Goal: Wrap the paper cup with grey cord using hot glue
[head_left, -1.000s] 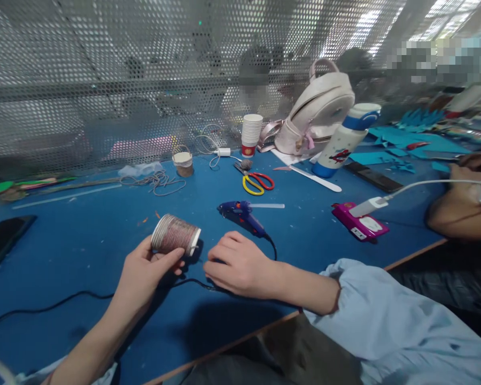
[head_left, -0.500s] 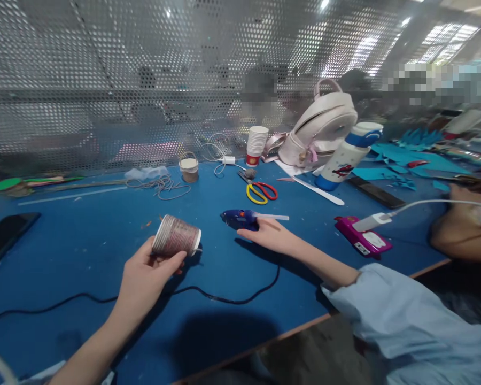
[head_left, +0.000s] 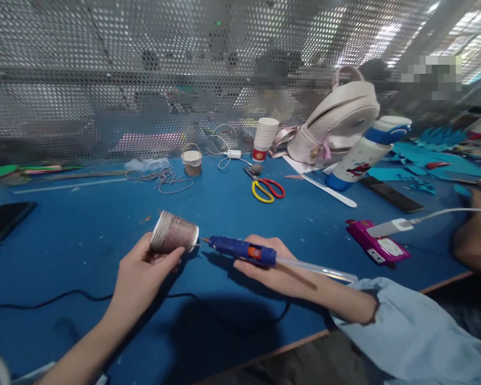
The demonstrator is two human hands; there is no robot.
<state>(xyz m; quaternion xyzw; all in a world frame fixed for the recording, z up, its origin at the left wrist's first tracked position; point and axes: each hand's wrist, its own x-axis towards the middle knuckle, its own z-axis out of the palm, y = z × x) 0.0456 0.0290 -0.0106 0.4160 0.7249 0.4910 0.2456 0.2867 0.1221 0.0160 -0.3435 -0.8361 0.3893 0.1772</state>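
Observation:
My left hand (head_left: pixel 148 267) is closed round a paper cup (head_left: pixel 173 233) wrapped in grey and reddish string, tilted on its side with the white rim to the right. A short string end sticks out near that rim. In my right hand (head_left: pixel 276 270) is a blue hot glue gun (head_left: pixel 240 249), with a clear glue stick (head_left: pixel 320 270) jutting from its back. The gun's nozzle points left, close to the cup's rim; whether they touch I cannot tell. Part of my right fingers is hidden beneath the gun.
Behind stand a small string-wrapped cup (head_left: pixel 192 163), stacked paper cups (head_left: pixel 265 140), scissors (head_left: pixel 266 188), a bottle (head_left: pixel 366 155) and a backpack (head_left: pixel 336 120). A purple power strip (head_left: pixel 379 243) lies right, a phone (head_left: pixel 6 224) left. A black cable (head_left: pixel 72 293) crosses the table. Another person's arm (head_left: pixel 479 235) rests far right.
My right hand has lifted the glue gun from the table and brought it nearer, its nozzle now by the cup's rim. My left hand keeps the cup in nearly the same place.

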